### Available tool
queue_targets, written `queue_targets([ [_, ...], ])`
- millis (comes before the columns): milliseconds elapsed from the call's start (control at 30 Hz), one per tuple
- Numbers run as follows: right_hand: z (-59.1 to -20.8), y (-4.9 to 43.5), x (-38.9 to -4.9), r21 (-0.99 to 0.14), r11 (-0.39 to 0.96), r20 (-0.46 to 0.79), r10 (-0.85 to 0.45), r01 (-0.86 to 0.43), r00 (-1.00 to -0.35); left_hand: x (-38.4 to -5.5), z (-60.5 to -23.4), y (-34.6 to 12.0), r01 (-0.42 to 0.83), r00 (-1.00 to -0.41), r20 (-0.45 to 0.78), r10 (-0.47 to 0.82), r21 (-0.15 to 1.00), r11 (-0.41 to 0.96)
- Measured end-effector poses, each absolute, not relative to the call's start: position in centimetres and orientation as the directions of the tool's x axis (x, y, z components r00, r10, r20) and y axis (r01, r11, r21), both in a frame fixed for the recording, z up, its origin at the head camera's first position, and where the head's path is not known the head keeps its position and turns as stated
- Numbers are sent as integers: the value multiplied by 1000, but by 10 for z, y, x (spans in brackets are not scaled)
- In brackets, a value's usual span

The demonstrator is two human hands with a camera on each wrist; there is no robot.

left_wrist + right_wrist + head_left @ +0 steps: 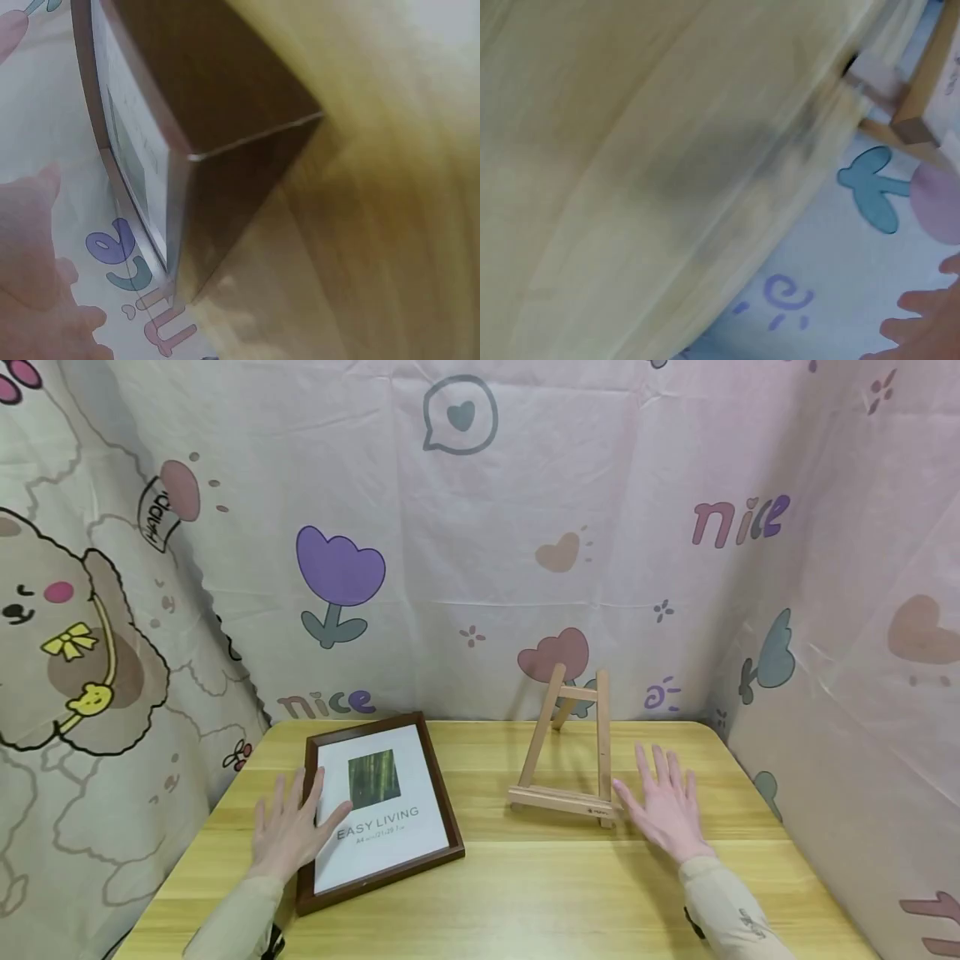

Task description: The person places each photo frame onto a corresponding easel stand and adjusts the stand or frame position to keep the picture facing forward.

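apparently stiff frame (386,810): laid at left on worktop (517,893); likely fragile-faced, best held by edges (437,785).
easel (561,800): stood at right; light-looking, best held by uprights (603,743).
left hand (291,828), right hand (666,812): each grip spread, nothing held.

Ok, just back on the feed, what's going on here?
A person's left grip, fingers spread, is over the left side of a brown picture frame lying face up on the wooden table. The right grip, also spread, is just right of a small wooden easel. Neither is holding anything. The easel stands upright with nothing on its ledge, and the frame lies apart from it, to its left.
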State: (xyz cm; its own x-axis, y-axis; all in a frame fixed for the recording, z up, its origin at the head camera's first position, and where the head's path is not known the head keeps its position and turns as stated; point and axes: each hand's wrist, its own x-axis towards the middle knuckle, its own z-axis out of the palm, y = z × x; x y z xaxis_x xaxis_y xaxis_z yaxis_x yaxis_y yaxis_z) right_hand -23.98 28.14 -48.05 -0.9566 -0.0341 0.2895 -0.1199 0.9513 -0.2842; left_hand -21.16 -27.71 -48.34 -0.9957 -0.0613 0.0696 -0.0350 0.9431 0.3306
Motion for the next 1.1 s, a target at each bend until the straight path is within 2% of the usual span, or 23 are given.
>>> queue_targets([
  [100,-477,271,-237,-291,944,352,-47,-157,-935,-206,-483,-278,-44,-997,50,-65,343,938],
  [300,-472,240,-233,-253,929,520,-105,-271,-848,-196,-483,-277,-66,-997,14,-77,371,926],
  [433,-471,217,-230,-251,909,549,-148,-332,-823,-191,-482,-273,-91,-996,-32,-85,407,909],
  [567,-469,194,-226,-275,890,523,-179,-363,-834,-188,-483,-269,-123,-992,-82,-96,437,891],
  [700,-468,173,-223,-356,842,468,-215,-406,-857,-186,-485,-267,-147,-988,-117,-105,454,879],
  [933,-466,144,-215,-629,700,192,-283,-339,-940,-181,-486,-258,-175,-980,-174,-93,547,819],
  [1100,-470,125,-217,-674,656,113,-363,-339,-925,-178,-487,-253,-172,-982,-168,-92,569,804],
])
